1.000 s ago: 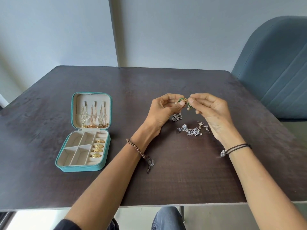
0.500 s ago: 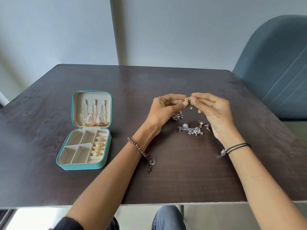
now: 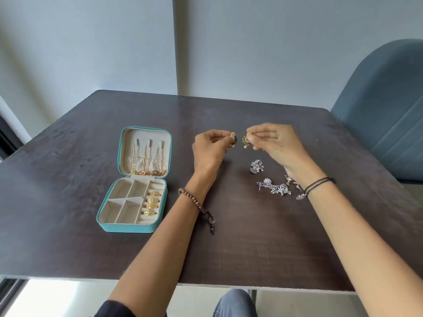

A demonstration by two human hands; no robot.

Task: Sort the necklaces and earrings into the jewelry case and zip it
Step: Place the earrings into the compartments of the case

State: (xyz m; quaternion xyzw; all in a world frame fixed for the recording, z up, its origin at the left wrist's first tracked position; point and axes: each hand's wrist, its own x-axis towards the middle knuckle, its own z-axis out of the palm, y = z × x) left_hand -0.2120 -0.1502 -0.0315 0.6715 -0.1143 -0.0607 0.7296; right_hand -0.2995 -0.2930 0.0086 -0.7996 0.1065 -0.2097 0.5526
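Green-and-gold earrings, one to each of the hands: left earring [image 3: 234, 141] pinched between thumb and forefinger of the left hand [image 3: 210, 148], right earring [image 3: 245, 141] pinched likewise by the right hand [image 3: 272, 143]. Both raised over the far middle of the tabletop [image 3: 251, 248], close together but not touching; other fingers of both hands loosely curled.

Just near of the right hand, loose on the tabletop: silver cluster earring [image 3: 256, 166] and a row of silver drop earrings [image 3: 274, 188], its right end partly hidden by the wrist.

Well apart to the left: teal jewelry case [image 3: 128, 228], unzipped, lid folded back toward the far side.

Done, judging by the layout: necklaces [image 3: 146, 161] hung in the lid, gold rings [image 3: 153, 200] seated in the right-hand column.

Left to do: every earring into the bare beige compartments [image 3: 123, 209], lid down, zip closed.
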